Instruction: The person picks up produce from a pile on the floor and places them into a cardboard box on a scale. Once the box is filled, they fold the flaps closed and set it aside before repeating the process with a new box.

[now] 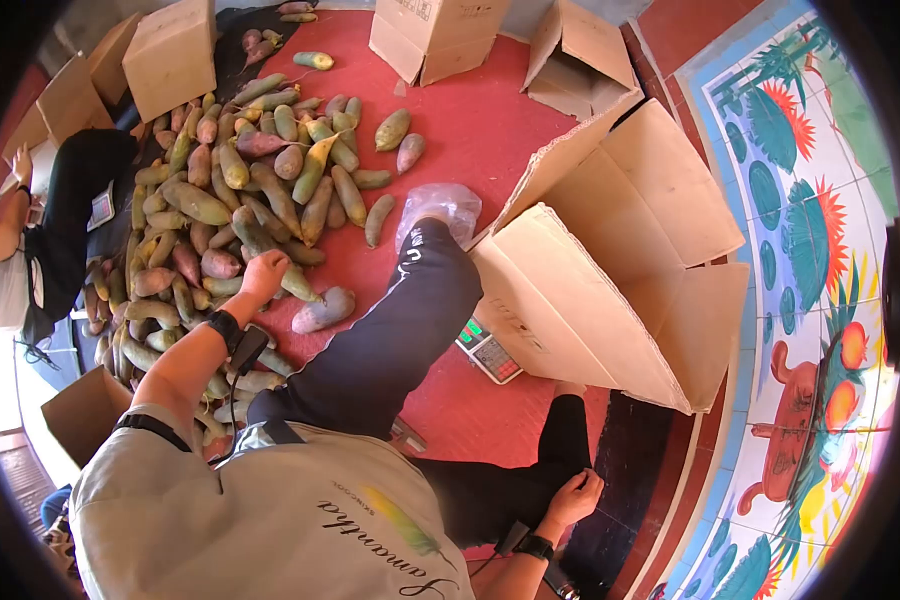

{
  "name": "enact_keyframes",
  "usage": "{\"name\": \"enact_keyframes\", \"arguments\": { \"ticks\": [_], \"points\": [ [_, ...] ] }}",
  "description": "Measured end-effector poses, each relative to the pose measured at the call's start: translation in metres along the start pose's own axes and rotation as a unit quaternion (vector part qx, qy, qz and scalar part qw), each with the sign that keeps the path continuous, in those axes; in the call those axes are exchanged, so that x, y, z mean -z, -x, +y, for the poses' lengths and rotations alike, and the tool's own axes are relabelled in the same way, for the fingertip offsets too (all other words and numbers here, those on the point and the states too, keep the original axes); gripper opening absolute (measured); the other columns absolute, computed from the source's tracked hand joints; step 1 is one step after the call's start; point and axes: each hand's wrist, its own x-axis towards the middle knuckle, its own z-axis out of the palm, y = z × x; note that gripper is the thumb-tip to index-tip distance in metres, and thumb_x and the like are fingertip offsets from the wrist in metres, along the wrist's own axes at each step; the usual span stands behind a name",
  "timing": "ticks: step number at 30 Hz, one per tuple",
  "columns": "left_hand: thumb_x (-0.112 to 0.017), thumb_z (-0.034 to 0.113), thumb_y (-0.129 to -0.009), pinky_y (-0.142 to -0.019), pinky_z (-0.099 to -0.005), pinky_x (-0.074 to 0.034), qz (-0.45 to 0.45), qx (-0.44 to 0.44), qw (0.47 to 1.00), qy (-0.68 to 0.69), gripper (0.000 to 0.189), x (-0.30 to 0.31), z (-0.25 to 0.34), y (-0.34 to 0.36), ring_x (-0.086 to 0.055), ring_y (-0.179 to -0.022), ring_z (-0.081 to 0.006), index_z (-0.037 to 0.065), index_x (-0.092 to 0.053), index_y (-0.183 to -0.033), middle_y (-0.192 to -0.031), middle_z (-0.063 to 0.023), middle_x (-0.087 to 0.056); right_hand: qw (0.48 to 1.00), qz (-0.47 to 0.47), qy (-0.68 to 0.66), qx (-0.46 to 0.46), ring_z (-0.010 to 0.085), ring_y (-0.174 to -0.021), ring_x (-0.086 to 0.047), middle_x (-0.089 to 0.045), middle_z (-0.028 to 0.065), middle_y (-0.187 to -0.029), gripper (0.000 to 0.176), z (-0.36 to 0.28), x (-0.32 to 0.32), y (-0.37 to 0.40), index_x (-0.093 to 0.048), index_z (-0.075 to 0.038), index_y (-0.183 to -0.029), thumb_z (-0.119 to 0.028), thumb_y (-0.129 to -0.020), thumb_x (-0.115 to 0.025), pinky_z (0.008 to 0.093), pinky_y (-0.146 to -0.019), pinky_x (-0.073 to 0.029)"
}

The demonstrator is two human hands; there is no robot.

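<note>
My left hand point(264, 274) reaches into a large heap of long green and reddish radishes point(198, 203). Its fingers are curled at the end of a dark green radish point(253, 230); the fingertips are partly hidden. Just to its right lies a pale green radish point(298, 284), and a thick pinkish radish point(324, 310) rests near my leg. Over by my bent knee, my right hand point(576, 497) lies against the dark trousers with fingers curled in, nothing visible in them. Between my legs and the large open carton point(560, 300) sits a digital scale point(490, 355), partly covered by that carton.
More cardboard boxes point(440, 40) stand along the back, one lying open point(580, 60). A clear plastic bag point(440, 207) covers my foot. On the left, another person point(65, 215) sits beside the heap near a second scale point(102, 207). A painted tile wall point(800, 250) runs along the right.
</note>
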Motion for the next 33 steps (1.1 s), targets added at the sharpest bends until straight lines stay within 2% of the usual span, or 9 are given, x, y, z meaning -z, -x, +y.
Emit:
{"name": "enact_keyframes", "arguments": {
  "ticks": [2,4,9,11,18,22,27,31,33],
  "points": [
    [-0.055,0.021,-0.079,-0.073,-0.0418,-0.047,-0.018,0.09,0.996,-0.022,0.021,-0.008,-0.033,0.011,-0.06,-0.082,-0.0371,0.004,-0.064,-0.087,-0.084,-0.0199,-0.063,1.0,-0.002,0.005,0.002,0.0352,-0.074,-0.057,-0.057,0.0161,-0.081,0.01,-0.002,0.001,-0.001,-0.059,0.0,-0.085,-0.004,-0.079,-0.052,0.0427,-0.065,-0.046],
    [-0.056,0.022,-0.078,-0.074,-0.0414,-0.048,-0.047,0.107,0.993,-0.026,0.022,-0.011,-0.054,0.025,-0.061,-0.082,-0.0363,0.004,-0.064,-0.087,-0.084,-0.0193,-0.063,1.0,-0.003,0.011,0.005,0.0352,-0.074,-0.057,-0.057,0.016,-0.08,0.01,-0.004,0.001,-0.002,-0.059,0.0,-0.084,-0.004,-0.079,-0.052,0.0425,-0.065,-0.047],
    [-0.056,0.025,-0.077,-0.079,-0.0391,-0.048,-0.142,0.176,0.973,-0.051,0.024,-0.015,-0.06,0.049,-0.062,-0.086,-0.0335,0.005,-0.066,-0.087,-0.087,-0.0179,-0.065,1.0,-0.011,0.019,0.003,0.0346,-0.074,-0.058,-0.057,0.0155,-0.08,0.009,0.001,-0.001,-0.002,-0.059,0.0,-0.084,-0.004,-0.079,-0.052,0.0422,-0.065,-0.047],
    [-0.056,0.025,-0.077,-0.082,-0.0392,-0.047,-0.184,0.231,0.954,-0.047,0.026,-0.015,-0.057,0.054,-0.061,-0.092,-0.0332,0.007,-0.065,-0.094,-0.095,-0.0181,-0.064,1.0,-0.013,0.024,0.004,0.0334,-0.075,-0.058,-0.057,0.0141,-0.081,0.01,0.001,0.0,-0.002,-0.059,-0.001,-0.085,-0.005,-0.08,-0.052,0.0412,-0.065,-0.047],
    [-0.06,0.021,-0.076,-0.087,-0.0412,-0.044,-0.178,0.229,0.956,-0.045,0.044,-0.044,-0.102,0.055,-0.056,-0.099,-0.0357,0.007,-0.053,-0.116,-0.104,-0.0203,-0.06,0.999,-0.02,0.025,-0.003,0.0347,-0.074,-0.058,-0.058,0.0158,-0.08,0.009,-0.003,0.001,-0.003,-0.059,0.0,-0.084,-0.003,-0.08,-0.052,0.0419,-0.065,-0.047],
    [-0.06,0.012,-0.072,-0.09,-0.0437,-0.041,0.08,0.178,0.975,-0.105,0.058,-0.028,-0.075,0.022,-0.045,-0.109,-0.0392,0.006,-0.04,-0.126,-0.116,-0.0241,-0.045,0.999,-0.029,0.035,0.013,0.0329,-0.076,-0.058,-0.057,0.0139,-0.082,0.01,0.002,-0.001,-0.003,-0.058,-0.002,-0.085,-0.007,-0.082,-0.051,0.0406,-0.064,-0.047],
    [-0.063,0.012,-0.069,-0.095,-0.0437,-0.039,0.165,0.14,0.949,-0.229,0.065,0.019,-0.041,-0.04,-0.039,-0.116,-0.0392,0.008,-0.037,-0.129,-0.13,-0.0209,-0.037,0.999,-0.028,0.04,0.015,0.0331,-0.075,-0.057,-0.056,0.014,-0.08,0.008,0.006,-0.003,-0.003,-0.057,-0.002,-0.084,-0.007,-0.083,-0.051,0.0413,-0.065,-0.047],
    [-0.064,0.014,-0.072,-0.099,-0.042,-0.037,0.122,0.162,0.954,-0.219,0.067,0.031,-0.047,-0.073,-0.037,-0.121,-0.0379,0.008,-0.034,-0.131,-0.135,-0.0201,-0.033,0.998,-0.028,0.047,0.007,0.033,-0.074,-0.057,-0.056,0.0141,-0.08,0.008,0.003,-0.002,-0.003,-0.057,-0.002,-0.084,-0.007,-0.082,-0.051,0.0415,-0.064,-0.047],
    [-0.065,0.014,-0.073,-0.1,-0.0407,-0.036,0.005,0.215,0.961,-0.177,0.068,0.033,-0.055,-0.082,-0.036,-0.123,-0.0376,0.009,-0.032,-0.132,-0.139,-0.0204,-0.029,0.999,-0.03,0.038,0.014,0.0333,-0.075,-0.057,-0.057,0.0144,-0.08,0.008,0.003,-0.002,-0.003,-0.057,-0.002,-0.084,-0.006,-0.082,-0.051,0.0416,-0.065,-0.047]
  ]
}}
